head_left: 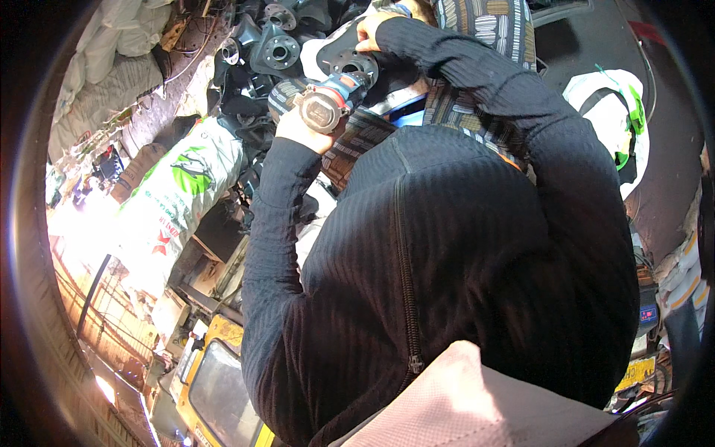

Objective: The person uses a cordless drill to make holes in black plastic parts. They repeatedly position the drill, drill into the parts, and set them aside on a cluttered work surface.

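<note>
**Two hands on a power tool, sacks to the left**

Low in the frame sits a pale pink fabric edge (477, 402), with a black ribbed zip jacket (447, 246) above it filling the middle. At lower left lies one yellow-framed panel (216, 380). Higher on the left leans one white sack (175, 201) with green and red print, and past it, in the upper left corner, several plain white sacks (119, 52) are stacked. At right centre hangs one white bag (607, 112) with green tags. Up at top centre, the left hand (298, 127) is wrapped around a blue-and-grey power tool (328, 100), fingers closed on its body. The right hand (370, 31), fingers curled, presses on a grey metal part (339, 56). Beyond, two round grey flanges (279, 33) show.
</note>
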Demonstrator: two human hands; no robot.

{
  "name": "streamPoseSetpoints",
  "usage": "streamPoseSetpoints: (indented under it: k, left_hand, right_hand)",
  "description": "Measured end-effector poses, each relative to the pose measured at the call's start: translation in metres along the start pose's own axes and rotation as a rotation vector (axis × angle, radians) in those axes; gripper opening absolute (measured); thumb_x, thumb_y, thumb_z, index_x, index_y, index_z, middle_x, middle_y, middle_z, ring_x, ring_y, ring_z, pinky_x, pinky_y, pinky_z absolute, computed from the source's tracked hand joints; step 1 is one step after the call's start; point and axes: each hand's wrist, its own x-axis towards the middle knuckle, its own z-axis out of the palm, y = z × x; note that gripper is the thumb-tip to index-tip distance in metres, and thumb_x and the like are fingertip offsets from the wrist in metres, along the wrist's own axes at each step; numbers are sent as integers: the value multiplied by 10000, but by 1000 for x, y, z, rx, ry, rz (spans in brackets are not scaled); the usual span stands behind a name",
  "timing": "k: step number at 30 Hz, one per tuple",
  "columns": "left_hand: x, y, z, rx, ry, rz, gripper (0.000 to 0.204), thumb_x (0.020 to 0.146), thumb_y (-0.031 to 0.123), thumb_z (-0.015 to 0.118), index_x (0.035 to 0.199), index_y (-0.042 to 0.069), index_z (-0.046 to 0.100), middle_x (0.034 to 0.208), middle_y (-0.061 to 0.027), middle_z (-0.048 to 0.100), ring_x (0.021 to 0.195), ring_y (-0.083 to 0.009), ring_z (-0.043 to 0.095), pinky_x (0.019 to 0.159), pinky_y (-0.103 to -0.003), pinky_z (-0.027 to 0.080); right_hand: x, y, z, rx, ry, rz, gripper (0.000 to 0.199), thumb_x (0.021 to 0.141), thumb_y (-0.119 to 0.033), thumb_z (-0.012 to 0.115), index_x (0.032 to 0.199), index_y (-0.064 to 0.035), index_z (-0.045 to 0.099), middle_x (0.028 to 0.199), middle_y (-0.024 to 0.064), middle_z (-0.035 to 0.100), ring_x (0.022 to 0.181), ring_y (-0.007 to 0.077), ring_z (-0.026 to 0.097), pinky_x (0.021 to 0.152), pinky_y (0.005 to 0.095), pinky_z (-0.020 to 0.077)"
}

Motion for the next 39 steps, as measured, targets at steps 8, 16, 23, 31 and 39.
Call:
streamPoseSetpoints:
  k: [8,16,23,31,39]
  left_hand:
    - [6,18,-6,17,-107,-16,545,719,250,690,1177,37,487,1087,-106,595,1012,-197,564,901,-301,428]
    - [8,28,0,-220,-175,-104,548,720,206,660,1204,46,458,1059,-87,608,1001,-174,576,872,-289,449]
    - [9,10,21,259,-120,7,603,709,348,674,1207,81,463,1064,-107,596,1045,-255,534,929,-331,397]
    - [-56,10,-14,8,293,268,517,727,310,701,1150,72,523,1099,-116,582,1020,-271,561,877,-373,433]
    - [-78,29,-11,-17,379,381,373,734,264,667,1065,109,594,1018,-93,617,970,-280,576,851,-387,445]
  right_hand:
    - [7,-15,-7,-79,-250,145,390,720,-448,657,933,-121,675,912,95,656,863,267,626,752,418,490]
    - [1,-21,-13,-68,-246,209,440,724,-464,660,995,-116,667,966,95,649,912,293,619,782,441,489]
    - [15,-7,7,-61,-258,84,419,708,-471,662,918,-109,681,888,107,654,855,267,628,723,406,499]
    - [-55,-6,-28,1706,-213,360,278,877,-184,511,1060,27,508,1096,182,574,880,261,623,670,336,543]
    - [-112,-44,-24,1984,-104,157,367,904,-135,491,1230,20,425,1212,157,523,1113,224,530,884,336,485]
